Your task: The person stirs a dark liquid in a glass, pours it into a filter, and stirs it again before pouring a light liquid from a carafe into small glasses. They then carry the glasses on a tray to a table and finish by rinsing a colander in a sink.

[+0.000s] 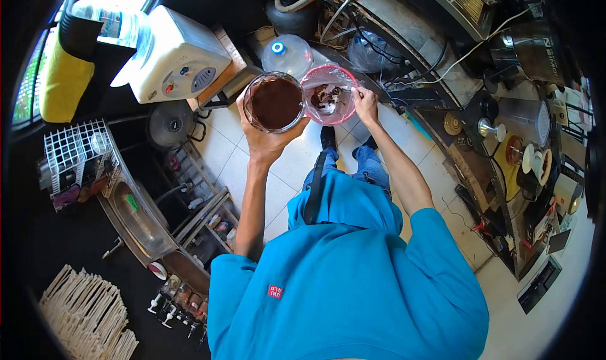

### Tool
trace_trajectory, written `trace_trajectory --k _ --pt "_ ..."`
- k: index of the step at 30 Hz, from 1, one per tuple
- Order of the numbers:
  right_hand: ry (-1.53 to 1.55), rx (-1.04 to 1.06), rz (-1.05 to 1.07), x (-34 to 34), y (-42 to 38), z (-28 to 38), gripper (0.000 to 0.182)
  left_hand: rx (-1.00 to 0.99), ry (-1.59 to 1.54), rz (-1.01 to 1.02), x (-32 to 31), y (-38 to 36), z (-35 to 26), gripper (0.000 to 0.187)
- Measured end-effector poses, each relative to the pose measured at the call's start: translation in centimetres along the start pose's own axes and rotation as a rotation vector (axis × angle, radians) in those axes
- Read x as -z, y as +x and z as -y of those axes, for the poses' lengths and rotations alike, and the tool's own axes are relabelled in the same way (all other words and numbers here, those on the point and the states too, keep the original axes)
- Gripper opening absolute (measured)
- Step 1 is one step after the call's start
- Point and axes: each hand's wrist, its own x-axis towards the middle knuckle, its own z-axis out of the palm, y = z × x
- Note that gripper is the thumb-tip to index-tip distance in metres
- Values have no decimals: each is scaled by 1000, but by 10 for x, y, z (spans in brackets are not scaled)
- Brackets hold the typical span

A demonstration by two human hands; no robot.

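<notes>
My left hand (268,146) is wrapped around a round clear jar (276,74) whose inside shows dark brown contents (275,105). The jar is held up at the left side of a pink bin (348,112), overlapping its edge in this view. A clear plastic bag (341,79) lines the bin, with dark brown matter and pale scraps (326,96) inside. At the bin's right rim, the fingers of my right hand (366,105) pinch the edge and the bag liner.
A large clear water bottle (288,55) stands behind the jar. To the left are a white water dispenser (180,54), a metal sink (136,218) and a wire rack (79,148). A cluttered counter (467,158) runs along the right. Tiled floor (278,186) lies below.
</notes>
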Motion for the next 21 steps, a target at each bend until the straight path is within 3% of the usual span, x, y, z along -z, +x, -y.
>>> trace_trajectory --k 2,3,9,14,16,17,19,21 --pt "-69 123 -33 -2 -10 -1 30 56 -56 -9 1 -5 -5 88" --pt "-56 160 -61 -10 16 6 30 10 -55 -22 -1 11 8 88" --pt "-31 394 -52 -6 0 1 25 -39 14 4 -8 12 1 91" --pt "-49 387 -16 2 -13 -1 23 18 -71 33 -14 9 2 92" --pt "41 457 -148 5 -19 5 21 1 -73 42 -17 10 3 92" --pt "39 457 -152 8 -23 7 21 -14 -73 47 -18 10 3 93" --pt "36 231 -126 17 -30 18 26 -47 -67 46 -21 12 0 93" --pt "45 185 -166 24 -33 23 28 -74 -62 44 -23 12 -1 93"
